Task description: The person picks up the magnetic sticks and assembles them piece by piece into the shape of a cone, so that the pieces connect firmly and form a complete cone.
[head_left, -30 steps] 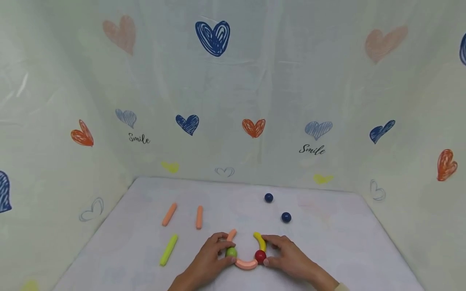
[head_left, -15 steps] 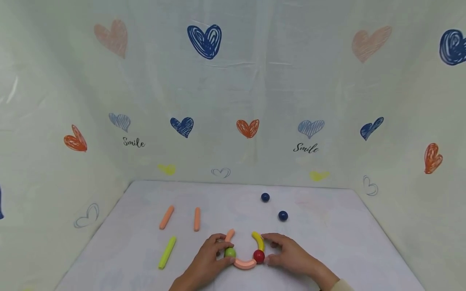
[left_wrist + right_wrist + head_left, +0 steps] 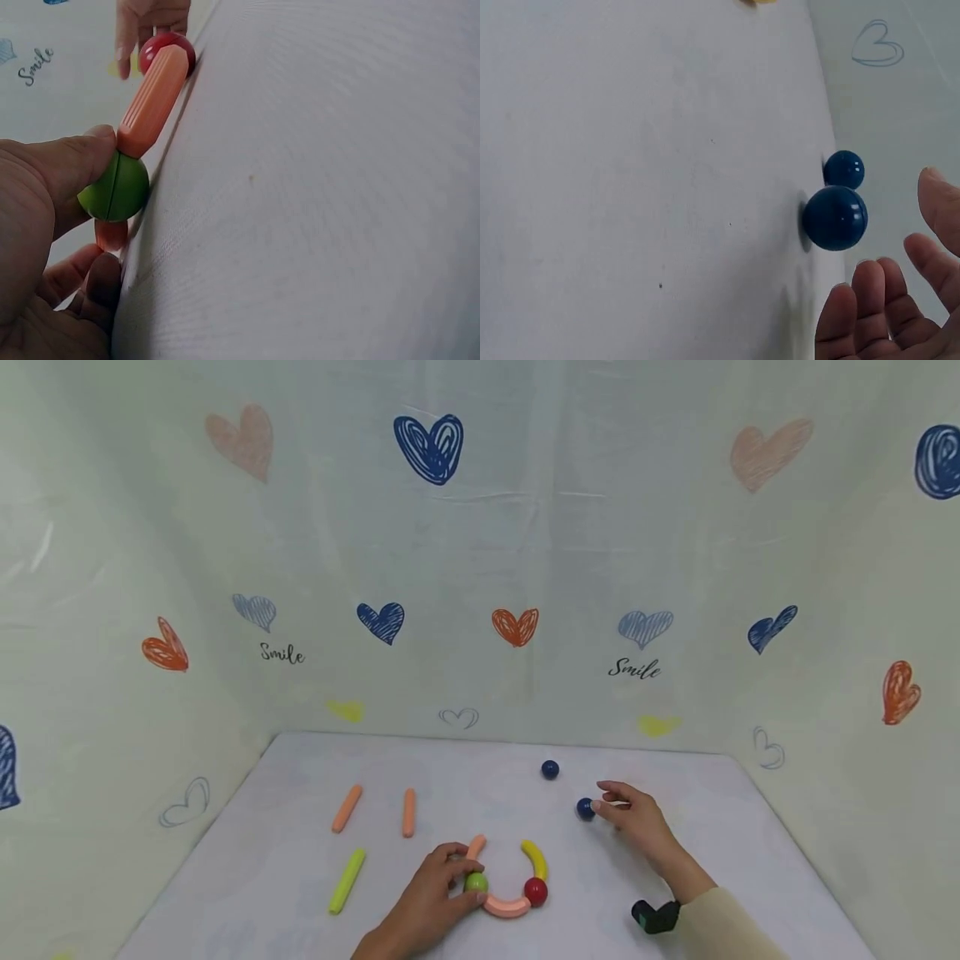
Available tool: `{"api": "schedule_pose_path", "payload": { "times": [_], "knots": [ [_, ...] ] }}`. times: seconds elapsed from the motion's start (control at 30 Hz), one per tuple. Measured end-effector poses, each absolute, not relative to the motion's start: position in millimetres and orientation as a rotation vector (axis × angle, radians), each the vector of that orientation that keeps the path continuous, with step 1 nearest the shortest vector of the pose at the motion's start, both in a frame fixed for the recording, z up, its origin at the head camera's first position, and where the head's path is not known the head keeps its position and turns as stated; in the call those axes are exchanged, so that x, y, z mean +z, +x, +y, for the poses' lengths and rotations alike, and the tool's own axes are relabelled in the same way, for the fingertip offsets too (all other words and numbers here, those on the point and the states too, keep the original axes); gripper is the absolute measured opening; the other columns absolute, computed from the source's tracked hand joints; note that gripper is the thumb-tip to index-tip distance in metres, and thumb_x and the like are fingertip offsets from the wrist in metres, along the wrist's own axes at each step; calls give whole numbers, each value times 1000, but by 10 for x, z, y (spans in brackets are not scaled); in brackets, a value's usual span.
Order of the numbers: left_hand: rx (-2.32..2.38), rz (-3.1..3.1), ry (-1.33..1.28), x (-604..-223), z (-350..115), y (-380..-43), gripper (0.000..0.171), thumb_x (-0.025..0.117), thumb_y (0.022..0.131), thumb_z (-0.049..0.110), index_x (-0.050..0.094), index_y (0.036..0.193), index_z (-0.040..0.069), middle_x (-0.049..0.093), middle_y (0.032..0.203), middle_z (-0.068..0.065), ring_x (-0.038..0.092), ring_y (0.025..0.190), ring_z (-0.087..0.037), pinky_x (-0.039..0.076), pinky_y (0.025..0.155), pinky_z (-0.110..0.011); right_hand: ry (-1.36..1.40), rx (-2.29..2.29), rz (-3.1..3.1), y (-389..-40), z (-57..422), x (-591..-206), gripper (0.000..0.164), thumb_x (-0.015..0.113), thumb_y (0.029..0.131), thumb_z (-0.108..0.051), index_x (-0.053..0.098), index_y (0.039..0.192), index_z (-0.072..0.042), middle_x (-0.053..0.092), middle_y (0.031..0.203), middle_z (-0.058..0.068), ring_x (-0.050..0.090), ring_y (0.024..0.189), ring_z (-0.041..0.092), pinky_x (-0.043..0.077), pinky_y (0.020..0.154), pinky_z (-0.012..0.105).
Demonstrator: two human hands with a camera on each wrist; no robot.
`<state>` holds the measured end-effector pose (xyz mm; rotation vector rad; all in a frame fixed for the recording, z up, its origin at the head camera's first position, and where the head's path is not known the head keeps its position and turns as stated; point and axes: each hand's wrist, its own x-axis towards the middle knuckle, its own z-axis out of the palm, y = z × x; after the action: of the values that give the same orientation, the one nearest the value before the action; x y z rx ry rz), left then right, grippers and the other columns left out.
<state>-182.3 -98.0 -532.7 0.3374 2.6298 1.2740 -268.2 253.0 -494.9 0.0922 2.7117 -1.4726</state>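
Midway between the left and right edges of the table (image 3: 262, 868): green ball (image 3: 476, 883), pinched between thumb and fingers of the left hand (image 3: 427, 900). Running on from there in an open curve: lower orange piece (image 3: 506, 907), red ball (image 3: 536, 892), yellow piece (image 3: 537, 858).

Nearer blue ball (image 3: 584, 808) right of the table's middle; just beside, right hand (image 3: 641, 827) with fingers parted, gripping nothing. Thumb contact impossible to tell.

Probably light, stiff, smooth and slippery, hardly fragile; liable to roll at a nudge. Best to take hold across the widest part, thumb opposite fingers. Along the curve, likely weakest at the joins.

Farther blue ball (image 3: 550, 769) by the far edge, well apart. Seemingly ample room toward the right edge; tighter inside the curve. Near edge out of view.
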Motion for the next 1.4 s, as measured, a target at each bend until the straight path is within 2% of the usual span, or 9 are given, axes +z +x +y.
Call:
{"api": "schedule_pose_path", "payload": {
  "times": [0.17, 0.33, 0.43, 0.73, 0.8, 1.03, 1.2, 1.4],
  "knots": [
    [1296, 2630, 393, -5327, -987, -1799, 36, 80, 93, 44, 75, 123, 25, 52, 146, -6, 54, 105, -15, 49, 83, -30, 58, -1419, 2686, -2769, 2495, -5085, 53, 76, 98, -29, 62, 144, -6, 62, 135, 20, 63, 111, 27, 56, 80, 32],
    [1304, 2629, 388, -5318, -995, -1787, 37, 80, 93, 44, 75, 124, 25, 51, 146, -6, 55, 107, -15, 50, 84, -31, -1, -1329, 2765, -2810, 2446, -5146, 45, 76, 98, -26, 67, 139, -9, 67, 132, 16, 63, 110, 26, 56, 93, 44],
    [1306, 2623, 372, -5315, -998, -1785, 37, 80, 93, 44, 75, 124, 25, 51, 147, -7, 55, 109, -16, 51, 86, -33, -36, -1271, 2801, -2804, 2417, -5148, 40, 76, 98, -24, 70, 135, -9, 69, 131, 14, 64, 106, 23, 55, 95, 46],
    [1312, 2618, 374, -5321, -1013, -1783, 37, 80, 93, 45, 75, 124, 26, 51, 147, -7, 55, 115, -20, 51, 90, -38, -42, -1334, 2839, -2763, 2428, -5181, 30, 77, 95, -17, 70, 123, -5, 73, 123, 12, 66, 105, 23, 55, 87, 37],
    [1308, 2620, 366, -5325, -1015, -1790, 37, 80, 93, 45, 75, 124, 25, 51, 147, -7, 55, 113, -18, 51, 89, -37, -42, -1349, 2830, -2761, 2428, -5181, 33, 78, 95, -16, 69, 125, -4, 73, 123, 13, 67, 105, 23, 55, 86, 37],
    [1314, 2615, 365, -5327, -1002, -1803, 36, 80, 93, 45, 75, 123, 26, 52, 147, -7, 55, 109, -17, 50, 87, -35, -53, -1234, 2874, -2728, 2407, -5175, 36, 78, 94, -19, 71, 127, -4, 72, 106, 5, 62, 92, 18, 53, 79, 33],
    [1312, 2616, 356, -5322, -987, -1806, 35, 80, 93, 44, 75, 122, 26, 52, 146, -6, 55, 109, -17, 51, 88, -36, -65, -1213, 2907, -2694, 2371, -5163, 35, 78, 95, -17, 70, 127, -5, 72, 108, 6, 61, 93, 18, 54, 81, 33],
    [1295, 2630, 358, -5312, -981, -1805, 36, 80, 92, 45, 76, 123, 26, 52, 146, -5, 55, 109, -16, 51, 88, -35, -65, -1262, 2898, -2674, 2246, -5135, 36, 77, 95, -15, 69, 128, -3, 68, 99, 5, 56, 85, 18, 50, 68, 27]
  ]
}}
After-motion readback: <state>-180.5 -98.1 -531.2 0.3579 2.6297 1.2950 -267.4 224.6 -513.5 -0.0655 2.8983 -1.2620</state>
